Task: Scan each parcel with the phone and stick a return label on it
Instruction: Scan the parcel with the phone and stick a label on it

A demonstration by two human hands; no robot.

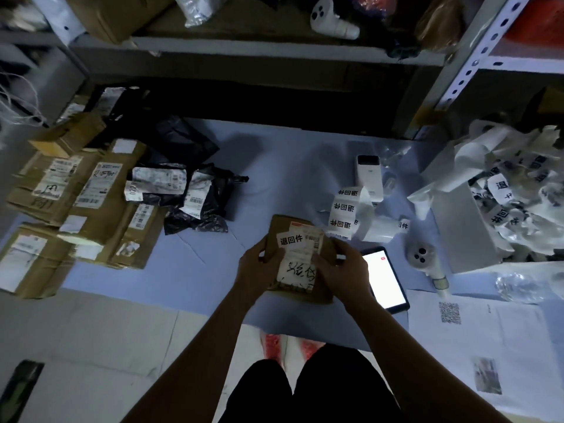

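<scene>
1. Cardboard parcel [300, 261]: small, brown, top face up, gripped at its sides by left hand [259, 267] and right hand [341, 267]. It carries a white shipping slip with a black scrawl.
2. Return label [291, 239]: white with bold black characters, stuck at the parcel's upper left.
3. Phone [385, 279]: face up, screen lit white, just right of the parcel.
4. Label strip [346, 213]: curled, same print, beyond the phone.
5. Boxed parcels [76, 190] and black bagged parcels [195, 193]: heaped far left.

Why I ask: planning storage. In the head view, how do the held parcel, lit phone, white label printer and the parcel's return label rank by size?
1. held parcel
2. lit phone
3. white label printer (farther off, so phone versus printer is unsure)
4. return label
</scene>
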